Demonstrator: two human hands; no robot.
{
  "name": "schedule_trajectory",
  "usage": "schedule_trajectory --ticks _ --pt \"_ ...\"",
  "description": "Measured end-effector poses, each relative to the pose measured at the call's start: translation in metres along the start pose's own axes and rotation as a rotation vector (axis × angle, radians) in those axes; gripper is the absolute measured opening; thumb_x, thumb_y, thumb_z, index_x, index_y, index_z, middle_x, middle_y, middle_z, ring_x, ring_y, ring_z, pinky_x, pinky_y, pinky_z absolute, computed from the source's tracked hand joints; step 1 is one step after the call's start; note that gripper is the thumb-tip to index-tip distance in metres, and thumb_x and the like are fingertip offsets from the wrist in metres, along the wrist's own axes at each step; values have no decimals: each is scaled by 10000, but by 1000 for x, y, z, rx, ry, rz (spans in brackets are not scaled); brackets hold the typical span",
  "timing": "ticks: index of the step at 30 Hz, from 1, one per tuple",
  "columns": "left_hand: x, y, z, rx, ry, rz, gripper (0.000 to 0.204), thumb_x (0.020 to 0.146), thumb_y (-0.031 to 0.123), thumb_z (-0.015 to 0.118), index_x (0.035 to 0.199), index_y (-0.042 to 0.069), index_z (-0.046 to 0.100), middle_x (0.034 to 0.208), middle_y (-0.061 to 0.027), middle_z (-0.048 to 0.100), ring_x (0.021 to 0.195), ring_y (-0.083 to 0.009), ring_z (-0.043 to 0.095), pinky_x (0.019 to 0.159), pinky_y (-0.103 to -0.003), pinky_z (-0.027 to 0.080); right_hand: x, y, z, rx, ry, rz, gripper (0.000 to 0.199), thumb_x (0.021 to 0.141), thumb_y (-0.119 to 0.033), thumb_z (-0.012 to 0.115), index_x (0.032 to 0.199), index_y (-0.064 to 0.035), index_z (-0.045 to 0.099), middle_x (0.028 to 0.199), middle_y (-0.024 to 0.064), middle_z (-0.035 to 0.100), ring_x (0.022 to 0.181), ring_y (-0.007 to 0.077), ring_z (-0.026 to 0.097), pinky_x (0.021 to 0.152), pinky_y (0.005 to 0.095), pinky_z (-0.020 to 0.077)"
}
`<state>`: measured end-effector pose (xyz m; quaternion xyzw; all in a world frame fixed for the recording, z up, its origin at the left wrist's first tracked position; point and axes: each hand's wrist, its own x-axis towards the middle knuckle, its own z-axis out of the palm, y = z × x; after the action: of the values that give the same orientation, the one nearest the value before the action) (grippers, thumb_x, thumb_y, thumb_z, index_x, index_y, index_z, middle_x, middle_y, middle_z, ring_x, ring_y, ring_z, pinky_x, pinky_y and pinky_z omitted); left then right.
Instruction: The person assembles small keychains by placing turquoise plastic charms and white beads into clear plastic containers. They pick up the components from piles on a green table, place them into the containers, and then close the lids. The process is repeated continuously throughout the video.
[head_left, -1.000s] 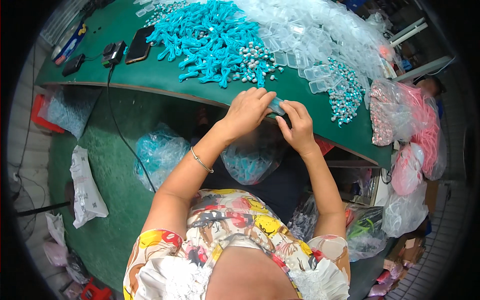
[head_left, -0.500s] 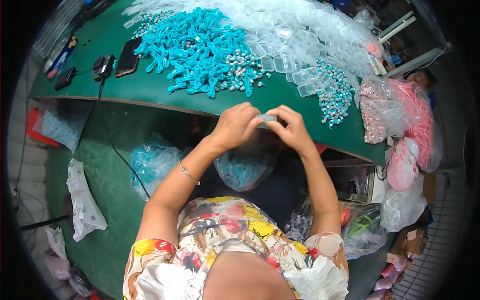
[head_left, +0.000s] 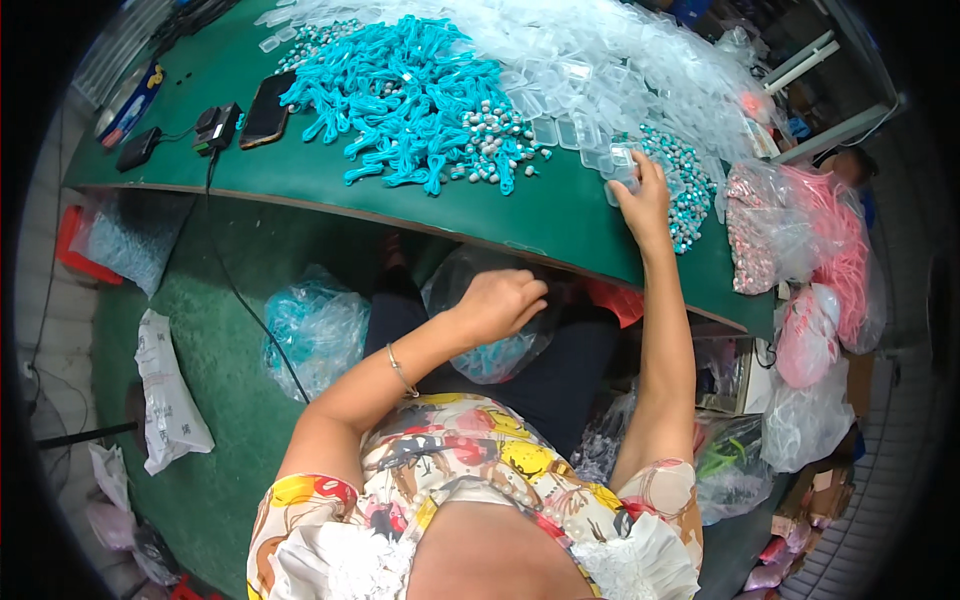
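At the table's front right, my right hand (head_left: 645, 205) has its thumb and fingers around a small clear plastic box (head_left: 622, 157) at the edge of the clear box pile. Beside it lies a heap of small turquoise and silver-grey beads (head_left: 688, 190). My left hand (head_left: 503, 303) hangs over my lap, above a clear plastic bag (head_left: 485, 362) with turquoise pieces inside. Its fingers are curled together; whatever they may hold is hidden. A heap of turquoise elastic cord loops (head_left: 405, 110) covers the middle of the table, with grey beads (head_left: 495, 135) at its right.
Clear plastic boxes (head_left: 640, 60) spread across the back of the green table (head_left: 290, 180). A phone (head_left: 267, 110) and a small black device (head_left: 214, 128) with a cable lie left. Bags of pink cords (head_left: 840, 270) hang right. Another filled bag (head_left: 315, 335) stands on the floor.
The hands were together at the table edge around a small clear box. Now they are apart: the left has dropped back over the bag, the right has reached forward to the boxes.
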<state>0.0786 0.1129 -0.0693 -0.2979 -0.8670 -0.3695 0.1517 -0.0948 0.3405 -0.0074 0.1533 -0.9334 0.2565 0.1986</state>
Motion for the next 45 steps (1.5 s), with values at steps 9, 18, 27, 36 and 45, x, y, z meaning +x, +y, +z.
schedule_trajectory --ticks 9,18,27,36,45 --pt "105 -49 -51 453 335 -118 109 792 101 681 900 102 697 837 -79 603 839 -281 608 681 -424 446 -67 -62 -5 203 27 -465 195 701 48 647 830 -92 605 951 48 667 983 272 622 895 414 405" --pt "115 -61 -36 587 272 -62 82 733 93 628 795 106 679 804 -78 628 835 -267 609 708 -411 450 -63 -38 -6 300 -96 -437 214 691 124 546 773 -68 592 1069 67 670 1102 286 601 987 425 403" --pt "102 -54 -44 206 264 -31 179 778 18 666 950 66 680 856 -100 647 837 -297 629 710 -398 507 -52 15 -36 -389 216 -69 121 797 -123 665 905 -159 707 953 27 672 973 252 595 891 464 369" --pt "88 -36 -42 -180 38 -169 198 798 42 685 995 49 692 863 -93 641 676 -193 575 628 -328 486 -48 12 -37 -538 139 -84 93 810 -167 700 899 -145 711 879 22 695 891 243 628 845 479 370" --pt "94 -24 -35 -90 -8 -159 177 790 92 721 963 59 704 952 -108 656 818 -295 636 727 -390 507 -82 -44 -20 560 15 93 132 804 7 713 935 5 695 900 57 690 813 129 611 763 272 487"
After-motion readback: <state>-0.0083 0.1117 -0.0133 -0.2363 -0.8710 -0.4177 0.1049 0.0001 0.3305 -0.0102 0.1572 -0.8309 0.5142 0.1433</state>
